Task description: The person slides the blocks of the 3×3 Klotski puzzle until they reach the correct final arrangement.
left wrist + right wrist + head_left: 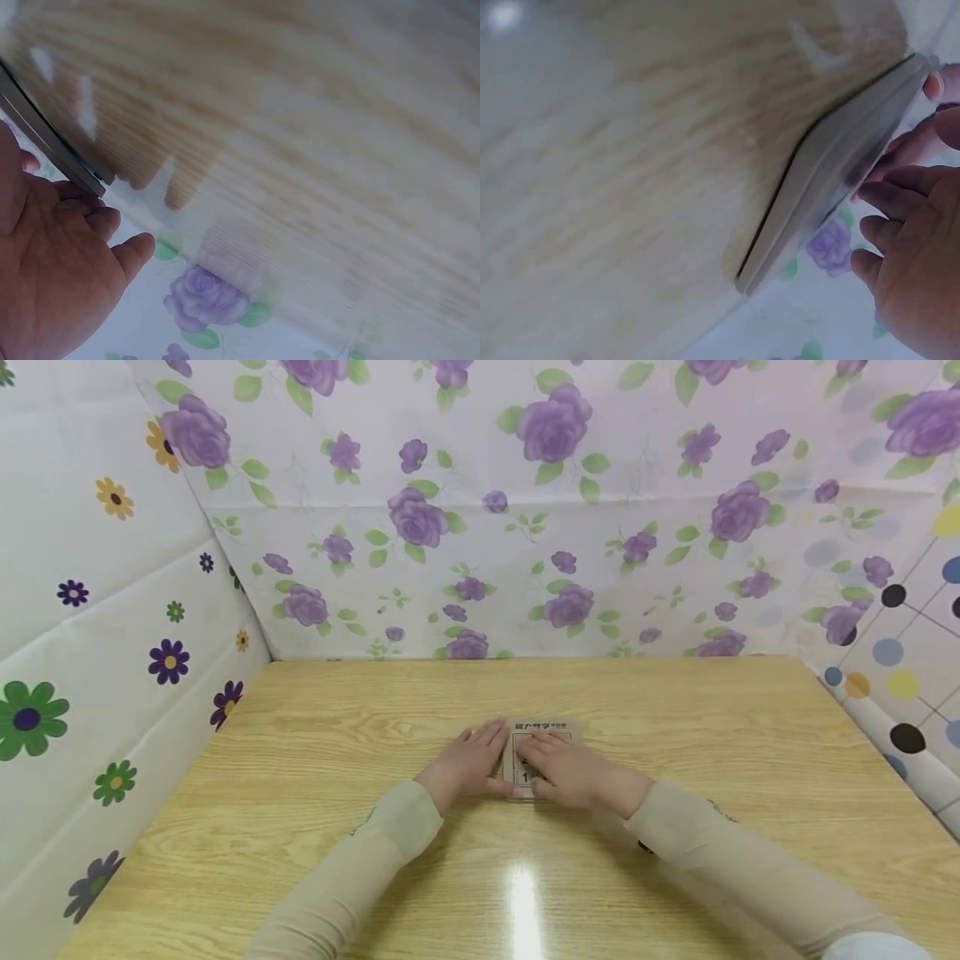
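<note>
A flat grey number sliding puzzle with Chinese print along its far edge lies on the wooden table. Tiles marked 1 and 2 show between the fingers; the rest of its face is covered. Along its left edge rests my left hand, fingers extended away from me and thumb at the near left corner. My right hand lies over the right part of the face, fingertips on the tiles. In the right wrist view the puzzle's side shows, with right fingers just over it. The left wrist view shows left fingers beside its edge.
The light wooden table has a glare spot near its front. Behind it hangs a cloth with purple roses. A flowered sheet borders the left side, and a dotted one the right.
</note>
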Action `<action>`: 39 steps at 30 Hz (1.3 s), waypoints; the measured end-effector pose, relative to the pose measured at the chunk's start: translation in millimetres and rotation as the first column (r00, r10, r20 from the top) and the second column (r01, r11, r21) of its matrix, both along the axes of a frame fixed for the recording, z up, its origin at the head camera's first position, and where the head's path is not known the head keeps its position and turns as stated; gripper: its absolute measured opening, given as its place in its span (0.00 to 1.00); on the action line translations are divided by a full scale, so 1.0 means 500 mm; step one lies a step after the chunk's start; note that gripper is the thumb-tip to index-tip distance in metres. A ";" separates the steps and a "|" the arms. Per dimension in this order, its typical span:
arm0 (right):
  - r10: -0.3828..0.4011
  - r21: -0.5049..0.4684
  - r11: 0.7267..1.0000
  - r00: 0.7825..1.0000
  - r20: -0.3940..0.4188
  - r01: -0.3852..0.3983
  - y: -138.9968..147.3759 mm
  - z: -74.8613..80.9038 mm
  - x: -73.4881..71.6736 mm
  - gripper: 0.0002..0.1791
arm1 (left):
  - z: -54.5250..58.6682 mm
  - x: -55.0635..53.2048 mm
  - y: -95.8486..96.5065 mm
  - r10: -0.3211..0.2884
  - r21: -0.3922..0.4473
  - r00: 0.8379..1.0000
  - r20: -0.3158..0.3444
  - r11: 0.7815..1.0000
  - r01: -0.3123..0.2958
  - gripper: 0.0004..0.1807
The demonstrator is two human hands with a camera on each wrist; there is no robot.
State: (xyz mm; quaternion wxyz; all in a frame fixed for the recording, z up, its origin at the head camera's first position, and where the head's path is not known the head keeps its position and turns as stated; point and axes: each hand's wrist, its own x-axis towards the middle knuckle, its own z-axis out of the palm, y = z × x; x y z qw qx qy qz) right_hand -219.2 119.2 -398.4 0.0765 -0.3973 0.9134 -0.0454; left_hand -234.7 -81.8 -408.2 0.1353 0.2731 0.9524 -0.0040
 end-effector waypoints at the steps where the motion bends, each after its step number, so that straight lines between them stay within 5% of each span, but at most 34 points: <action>1: -0.002 0.001 1.000 1.000 0.002 0.002 0.004 0.002 0.000 0.32 | -0.001 0.000 0.000 0.001 0.001 1.000 -0.002 1.000 -0.001 0.57; 17: -0.101 0.002 0.995 0.995 -0.026 0.101 0.081 0.009 0.005 0.28 | -0.006 -0.002 -0.001 0.011 -0.001 1.000 -0.012 1.000 -0.011 0.58; 39: -0.054 0.014 0.998 0.998 0.031 0.054 0.045 -0.003 -0.007 0.30 | -0.005 -0.001 -0.001 0.002 0.013 1.000 -0.029 1.000 -0.002 0.58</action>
